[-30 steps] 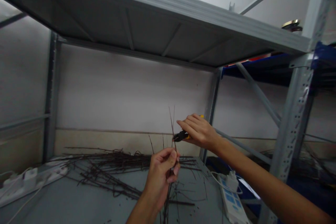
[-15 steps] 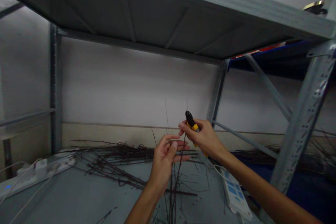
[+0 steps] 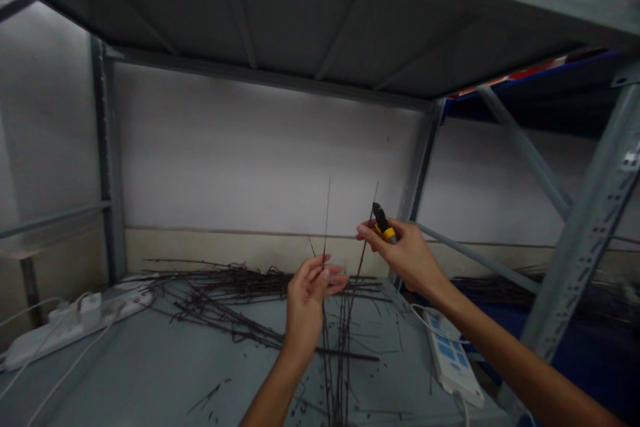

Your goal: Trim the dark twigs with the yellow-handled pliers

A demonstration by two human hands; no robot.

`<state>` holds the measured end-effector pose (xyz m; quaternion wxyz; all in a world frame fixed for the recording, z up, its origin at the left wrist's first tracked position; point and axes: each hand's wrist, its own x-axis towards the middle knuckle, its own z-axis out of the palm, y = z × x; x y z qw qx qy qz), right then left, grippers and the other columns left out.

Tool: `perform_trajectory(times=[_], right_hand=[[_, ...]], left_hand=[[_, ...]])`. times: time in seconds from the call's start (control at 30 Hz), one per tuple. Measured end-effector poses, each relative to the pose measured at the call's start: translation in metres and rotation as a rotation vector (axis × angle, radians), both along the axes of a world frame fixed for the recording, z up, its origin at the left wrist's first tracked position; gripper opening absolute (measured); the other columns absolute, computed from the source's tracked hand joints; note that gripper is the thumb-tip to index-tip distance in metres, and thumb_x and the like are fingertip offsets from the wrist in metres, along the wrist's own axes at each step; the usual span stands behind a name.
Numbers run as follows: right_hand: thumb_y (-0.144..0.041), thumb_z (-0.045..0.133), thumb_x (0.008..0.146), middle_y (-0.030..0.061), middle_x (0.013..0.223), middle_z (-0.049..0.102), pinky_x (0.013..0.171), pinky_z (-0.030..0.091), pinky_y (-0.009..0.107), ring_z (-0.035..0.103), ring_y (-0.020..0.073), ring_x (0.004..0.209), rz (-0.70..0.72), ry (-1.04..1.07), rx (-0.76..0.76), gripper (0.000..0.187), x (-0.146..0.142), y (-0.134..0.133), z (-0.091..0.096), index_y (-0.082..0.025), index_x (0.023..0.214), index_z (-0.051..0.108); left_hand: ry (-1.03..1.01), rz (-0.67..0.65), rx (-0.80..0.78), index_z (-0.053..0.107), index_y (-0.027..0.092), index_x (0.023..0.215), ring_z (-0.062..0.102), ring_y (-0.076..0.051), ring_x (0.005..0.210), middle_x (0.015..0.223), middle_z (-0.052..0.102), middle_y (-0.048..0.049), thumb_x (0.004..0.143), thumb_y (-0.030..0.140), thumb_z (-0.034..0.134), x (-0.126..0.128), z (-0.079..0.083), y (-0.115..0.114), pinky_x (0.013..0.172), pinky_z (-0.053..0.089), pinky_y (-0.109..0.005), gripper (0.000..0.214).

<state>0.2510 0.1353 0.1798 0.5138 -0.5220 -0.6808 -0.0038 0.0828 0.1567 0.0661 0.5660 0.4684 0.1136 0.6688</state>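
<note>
From the head camera, your left hand (image 3: pixel 311 293) pinches a thin twig (image 3: pixel 327 213) at its fingertips and holds it upright over the grey shelf (image 3: pixel 150 373). Your right hand (image 3: pixel 407 255) is closed around yellow-and-black cutters (image 3: pixel 383 224), nose up, with a second twig (image 3: pixel 361 260) slanting just beside it. Behind both hands lies a pile of twigs (image 3: pixel 220 290), and a power strip (image 3: pixel 453 363) sits under your right forearm.

The bare grey metal shelf surface (image 3: pixel 140 373) at front left lies open. A pile of thin dark twigs (image 3: pixel 225 287) blocks its back, a white power strip (image 3: pixel 75 320) its left edge, a white-and-blue power strip (image 3: pixel 450 363) its right. Between left hand (image 3: pixel 313 290) and right hand (image 3: pixel 407 257) stand upright thin dark stems (image 3: pixel 327 227) and black-and-yellow pliers (image 3: pixel 383 223).
</note>
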Motion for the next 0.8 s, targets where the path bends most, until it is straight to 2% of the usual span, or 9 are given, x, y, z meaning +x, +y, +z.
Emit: perform_trajectory(times=[0.1, 0.17, 0.27, 0.4, 0.5, 0.63, 0.8], right_hand=[[-0.048, 0.067, 0.088, 0.0153, 0.112, 0.071, 0.085, 0.055, 0.044, 0.070, 0.0289, 0.091, -0.139, -0.204, 0.276, 0.044, 0.006, 0.000, -0.007, -0.017, 0.120, 0.064], [-0.034, 0.065, 0.090, 0.0191, 0.125, 0.063, 0.092, 0.054, 0.047, 0.066, 0.0317, 0.105, -0.149, -0.385, 0.406, 0.042, 0.008, -0.001, -0.014, -0.016, 0.128, 0.057], [-0.013, 0.059, 0.086, 0.0172, 0.121, 0.061, 0.091, 0.054, 0.045, 0.063, 0.0307, 0.106, -0.087, -0.643, 0.393, 0.035, 0.006, 0.000, -0.026, -0.017, 0.121, 0.057], [0.000, 0.057, 0.073, 0.0153, 0.111, 0.063, 0.089, 0.052, 0.045, 0.060, 0.0307, 0.101, -0.057, -0.848, 0.332, 0.040, 0.000, 0.008, -0.041, -0.014, 0.111, 0.059], [0.002, 0.055, 0.071, 0.0149, 0.108, 0.064, 0.085, 0.051, 0.043, 0.059, 0.0295, 0.097, -0.069, -0.901, 0.330, 0.039, -0.001, 0.016, -0.046, -0.014, 0.106, 0.060], [-0.001, 0.057, 0.074, 0.0140, 0.106, 0.065, 0.080, 0.048, 0.040, 0.057, 0.0278, 0.091, -0.073, -0.953, 0.381, 0.032, 0.001, 0.022, -0.043, -0.015, 0.102, 0.061], [-0.009, 0.055, 0.088, 0.0135, 0.101, 0.068, 0.079, 0.043, 0.039, 0.057, 0.0268, 0.087, -0.105, -1.038, 0.484, 0.015, -0.002, 0.021, -0.041, -0.014, 0.100, 0.064]], left_hand=[[-0.023, 0.058, -0.071, 0.072, 0.011, 0.109, 0.075, -0.025, 0.081, 0.088, 0.074, -0.0096, 0.082, 0.043, 0.078, -0.001, -0.005, 0.003, 0.081, 0.062, -0.042, 0.043], [0.005, 0.052, -0.088, 0.074, 0.010, 0.110, 0.075, -0.025, 0.082, 0.090, 0.075, -0.0113, 0.082, 0.044, 0.077, -0.002, -0.006, 0.003, 0.080, 0.061, -0.040, 0.043], [0.057, 0.006, -0.088, 0.072, 0.010, 0.114, 0.076, -0.026, 0.081, 0.095, 0.076, -0.0144, 0.085, 0.045, 0.074, -0.002, -0.008, 0.001, 0.075, 0.061, -0.038, 0.045], [0.053, -0.025, -0.063, 0.069, 0.011, 0.112, 0.075, -0.025, 0.075, 0.093, 0.077, -0.0142, 0.087, 0.044, 0.072, -0.001, -0.007, -0.003, 0.064, 0.060, -0.034, 0.042], [0.047, -0.064, -0.034, 0.063, 0.012, 0.114, 0.074, -0.024, 0.070, 0.090, 0.077, -0.0146, 0.087, 0.043, 0.072, -0.003, -0.005, -0.006, 0.059, 0.058, -0.031, 0.042], [0.050, -0.127, -0.022, 0.059, 0.013, 0.117, 0.072, -0.021, 0.065, 0.087, 0.077, -0.0139, 0.086, 0.045, 0.073, -0.010, -0.002, -0.009, 0.055, 0.054, -0.027, 0.047], [0.043, -0.192, -0.026, 0.060, 0.013, 0.113, 0.068, -0.018, 0.058, 0.084, 0.076, -0.0125, 0.086, 0.042, 0.074, -0.015, -0.001, -0.012, 0.051, 0.051, -0.025, 0.043]])
